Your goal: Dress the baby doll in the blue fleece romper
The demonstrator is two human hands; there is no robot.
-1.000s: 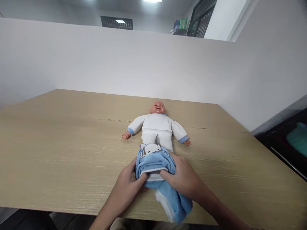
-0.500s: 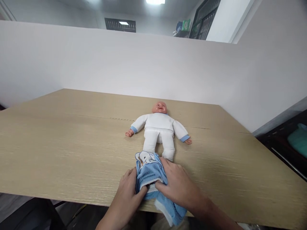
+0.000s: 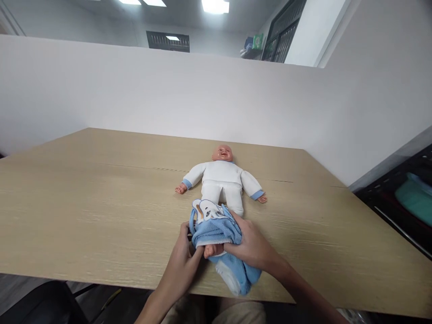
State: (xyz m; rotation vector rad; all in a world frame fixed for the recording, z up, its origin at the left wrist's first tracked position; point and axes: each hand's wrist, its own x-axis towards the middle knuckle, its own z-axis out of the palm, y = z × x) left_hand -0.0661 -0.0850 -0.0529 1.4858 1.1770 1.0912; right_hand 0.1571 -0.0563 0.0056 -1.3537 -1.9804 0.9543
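Nearest, below the table's front edge, are the wearer's beige-clad legs (image 3: 239, 313), with a black chair (image 3: 43, 303) off to the left; just above that edge, on the pale wood-grain table (image 3: 101, 216), the loose end of a blue garment (image 3: 216, 231) trails to the right, its white lining showing; the left hand (image 3: 184, 256) grips the garment's left side, thumb at the white-trimmed opening, and the right hand (image 3: 251, 245) grasps the opposite side, its thumb at the same trim; between the two thumbs a bare doll foot (image 3: 211, 250) shows in the opening; the garment is bunched around the lower legs, a white animal face (image 3: 207, 210) at its upper edge; beyond it the doll (image 3: 222, 172) lies on its back in white with blue cuffs, arms spread, head farthest away; at the right, beside the table, a teal item (image 3: 416, 198) sits within something dark; behind everything rises a white wall (image 3: 202, 90), and over its top appear a dark grille (image 3: 168, 41), a green packet (image 3: 257, 41) and bright ceiling lights (image 3: 216, 6).
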